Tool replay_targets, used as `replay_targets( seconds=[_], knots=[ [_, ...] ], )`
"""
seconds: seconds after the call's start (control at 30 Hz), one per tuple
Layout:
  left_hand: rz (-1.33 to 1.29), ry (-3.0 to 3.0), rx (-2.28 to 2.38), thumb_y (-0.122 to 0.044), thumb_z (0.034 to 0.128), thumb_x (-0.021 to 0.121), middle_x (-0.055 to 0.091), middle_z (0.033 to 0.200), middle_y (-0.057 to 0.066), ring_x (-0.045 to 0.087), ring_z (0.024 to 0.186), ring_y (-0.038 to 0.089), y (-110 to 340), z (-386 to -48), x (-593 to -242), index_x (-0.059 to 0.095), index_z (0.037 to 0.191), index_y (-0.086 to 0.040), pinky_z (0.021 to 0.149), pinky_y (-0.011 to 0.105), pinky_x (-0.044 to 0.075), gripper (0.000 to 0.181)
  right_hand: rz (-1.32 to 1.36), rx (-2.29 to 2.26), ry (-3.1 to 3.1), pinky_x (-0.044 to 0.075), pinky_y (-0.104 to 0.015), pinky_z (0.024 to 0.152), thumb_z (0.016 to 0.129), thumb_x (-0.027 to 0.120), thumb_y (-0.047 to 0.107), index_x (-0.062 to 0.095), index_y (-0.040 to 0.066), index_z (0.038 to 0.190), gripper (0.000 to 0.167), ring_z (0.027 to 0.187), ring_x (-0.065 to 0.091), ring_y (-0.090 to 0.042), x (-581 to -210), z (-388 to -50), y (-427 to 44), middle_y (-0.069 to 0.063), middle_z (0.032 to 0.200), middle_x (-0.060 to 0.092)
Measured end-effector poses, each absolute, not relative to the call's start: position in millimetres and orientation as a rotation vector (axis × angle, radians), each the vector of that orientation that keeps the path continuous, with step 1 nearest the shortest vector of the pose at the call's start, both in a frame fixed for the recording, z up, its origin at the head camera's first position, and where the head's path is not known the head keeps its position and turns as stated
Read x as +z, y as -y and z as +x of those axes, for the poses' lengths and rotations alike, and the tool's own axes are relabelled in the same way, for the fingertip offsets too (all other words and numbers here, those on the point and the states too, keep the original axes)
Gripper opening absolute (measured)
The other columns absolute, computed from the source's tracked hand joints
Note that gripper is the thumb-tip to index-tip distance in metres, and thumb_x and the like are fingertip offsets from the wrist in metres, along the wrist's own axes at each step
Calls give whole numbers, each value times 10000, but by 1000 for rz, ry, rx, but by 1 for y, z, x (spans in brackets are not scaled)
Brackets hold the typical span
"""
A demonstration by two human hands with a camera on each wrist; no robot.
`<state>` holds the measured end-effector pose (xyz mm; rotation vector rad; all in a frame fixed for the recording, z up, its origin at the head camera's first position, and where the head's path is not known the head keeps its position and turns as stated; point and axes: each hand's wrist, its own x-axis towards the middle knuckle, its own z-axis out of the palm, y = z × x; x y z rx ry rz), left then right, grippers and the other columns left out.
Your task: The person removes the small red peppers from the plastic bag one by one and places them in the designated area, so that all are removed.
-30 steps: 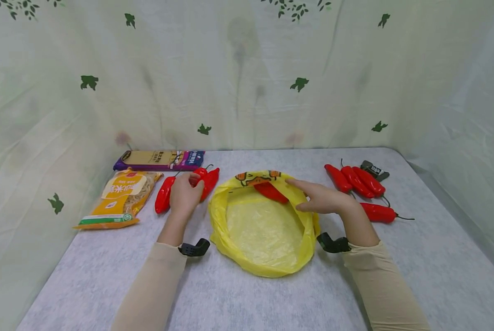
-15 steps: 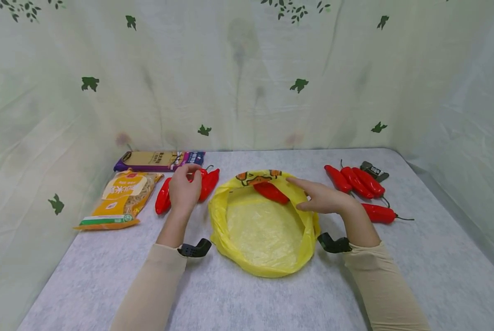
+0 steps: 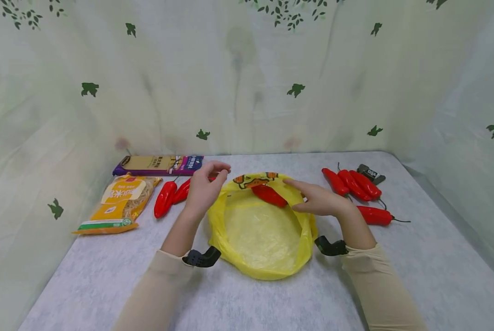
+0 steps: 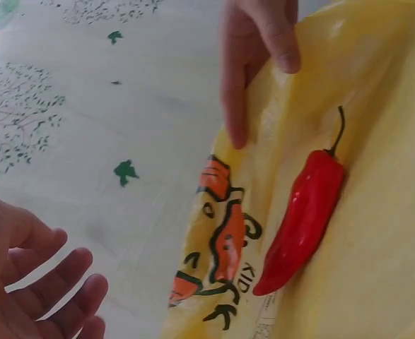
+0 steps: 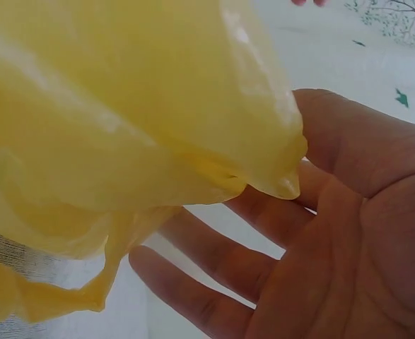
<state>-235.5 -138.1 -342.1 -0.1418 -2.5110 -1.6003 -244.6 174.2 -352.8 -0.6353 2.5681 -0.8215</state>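
My left hand [image 3: 205, 188] is over the left edge of the yellow plastic bag [image 3: 263, 266]. Its fingers look loosely bent in the left wrist view, with no object visible between them. Behind it, a red chili pepper [image 3: 182, 191] is partly hidden; another chili pepper [image 3: 165, 200] lies farther left. At the bag's right rim, my right hand [image 3: 323, 198] has its fingers extended and spread apart, with the yellow plastic [image 5: 158, 141] between thumb and fingers. Inside the bag's wide mouth lies a red chili pepper with a dark stem [image 4: 306, 219].
An orange bag of noodles or pasta [image 3: 120, 202] and a purple-and-gold packet [image 3: 157, 164] lie at the left. Several red chili peppers [image 3: 356, 186] and a small black packet [image 3: 371, 174] are at the right. Pale curtains stand behind the table.
My left hand has moved right, from the left peppers toward the bag's edge, uncovering more of one pepper. My right hand stays at the bag's rim. The head view has tilted slightly.
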Motion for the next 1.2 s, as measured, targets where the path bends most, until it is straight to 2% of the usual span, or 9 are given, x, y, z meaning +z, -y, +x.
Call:
replay_targets(
  seconds=[0.3, 0.53, 0.6, 0.7, 0.83, 1.07, 1.2],
  knots=[
    [-355, 2673, -1574, -281, 1005, 570, 660, 1235, -7, 610, 1112, 226, 121, -240, -335, 652, 1221, -219, 866, 367, 586, 239, -613, -838, -2571, 474, -545, 1079, 934, 662, 245, 264, 217, 1593, 771, 1413, 424, -356, -350, -245, -174, -103, 1639, 310],
    [-578, 2759, -1582, -267, 1004, 580, 668, 1254, 65, 634, 1106, 345, 111, -251, -331, 637, 1249, -196, 925, 467, 569, 261, -610, -846, -2571, 475, -550, 1076, 939, 660, 249, 261, 215, 1594, 767, 1405, 433, -364, -348, -244, -174, -105, 1637, 315],
    [-633, 2770, -1575, -259, 1004, 583, 668, 1253, 68, 636, 1099, 327, 109, -255, -333, 637, 1263, -160, 934, 472, 570, 283, -608, -850, -2569, 474, -551, 1076, 939, 661, 256, 265, 219, 1593, 766, 1402, 436, -366, -349, -244, -174, -103, 1636, 319],
    [-709, 2785, -1550, -261, 998, 593, 672, 1235, 62, 641, 1090, 263, 105, -263, -336, 641, 1263, -127, 923, 416, 584, 300, -612, -858, -2567, 475, -553, 1075, 937, 664, 260, 269, 222, 1591, 765, 1400, 438, -368, -350, -244, -174, -101, 1634, 322],
    [-783, 2823, -1487, -274, 989, 608, 680, 1204, 26, 643, 1073, 196, 102, -274, -341, 656, 1237, -147, 918, 343, 584, 282, -616, -860, -2565, 484, -548, 1067, 934, 667, 267, 270, 222, 1591, 769, 1393, 443, -362, -350, -245, -175, -103, 1632, 327],
    [-1028, 2879, -1408, -235, 992, 605, 688, 1256, 35, 624, 1187, 186, 95, -294, -353, 659, 1259, -119, 1058, 371, 514, 296, -620, -857, -2573, 491, -538, 1062, 934, 662, 262, 270, 209, 1592, 768, 1367, 472, -356, -351, -245, -176, -109, 1624, 340],
    [-1117, 2930, -1386, -215, 994, 600, 675, 1307, 48, 604, 1233, 190, 91, -300, -362, 646, 1303, -117, 1089, 371, 487, 327, -623, -848, -2583, 491, -535, 1063, 931, 667, 272, 275, 206, 1590, 769, 1350, 488, -355, -352, -246, -177, -113, 1615, 356]
  ],
)
